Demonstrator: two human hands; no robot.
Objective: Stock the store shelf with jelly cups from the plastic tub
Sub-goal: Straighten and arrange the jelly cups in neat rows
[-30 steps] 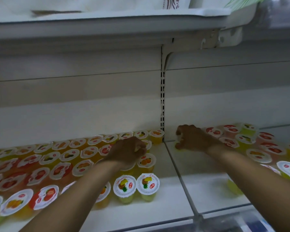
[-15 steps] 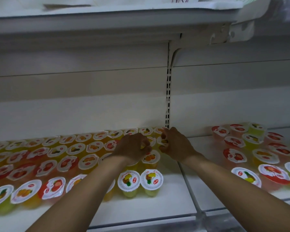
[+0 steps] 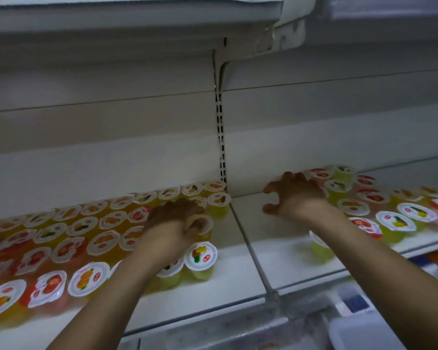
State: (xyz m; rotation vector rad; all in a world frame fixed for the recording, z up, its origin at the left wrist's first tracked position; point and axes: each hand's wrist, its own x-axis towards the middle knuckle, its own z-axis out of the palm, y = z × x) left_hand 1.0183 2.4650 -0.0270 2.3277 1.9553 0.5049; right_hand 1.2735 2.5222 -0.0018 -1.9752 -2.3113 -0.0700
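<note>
White store shelf (image 3: 182, 294) is running across the view in two bays, a slotted upright (image 3: 220, 147) standing at the back between them. Jelly cups on the left bay (image 3: 68, 233) are sitting in tight rows; jelly cups on the right bay (image 3: 379, 203) are lying looser. Left hand (image 3: 173, 224) is curling its fingers round one yellow jelly cup (image 3: 203, 223) at the right edge of the left group. Right hand (image 3: 292, 195) is hovering over bare shelf, fingers spread and bent like a claw, gripping nothing, its back edge against the right group
</note>
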